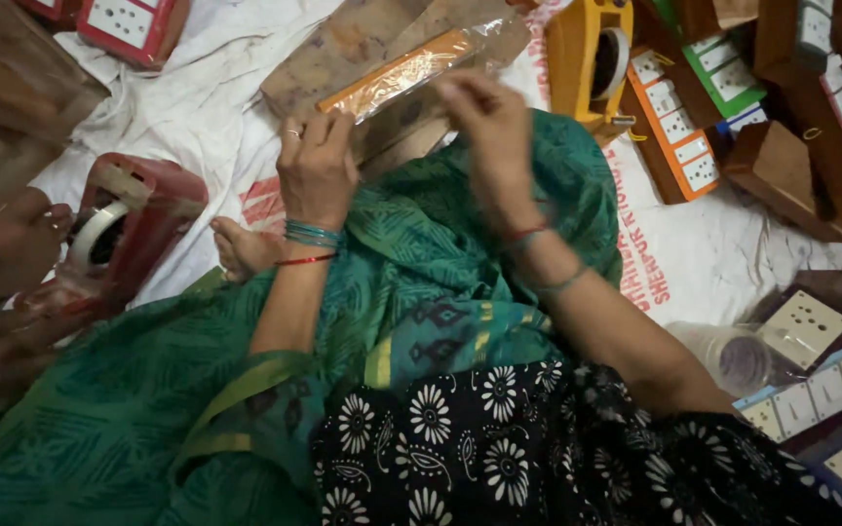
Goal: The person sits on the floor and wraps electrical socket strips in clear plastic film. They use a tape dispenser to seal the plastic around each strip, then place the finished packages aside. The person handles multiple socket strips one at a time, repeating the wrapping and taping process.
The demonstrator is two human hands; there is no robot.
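Observation:
My left hand and my right hand are raised over my lap, both gripping a long flat orange item in a clear plastic sleeve. The left hand pinches its lower end, the right hand its upper edge. Beneath it lies a brown wooden board. My lap is covered by green patterned cloth, and a bare foot shows beside my left wrist.
A red tape dispenser stands at left, with another person's hand by it. A yellow tape dispenser is at top. Wooden switch boards with white sockets pile up at right, and more at lower right. White sacking covers the floor.

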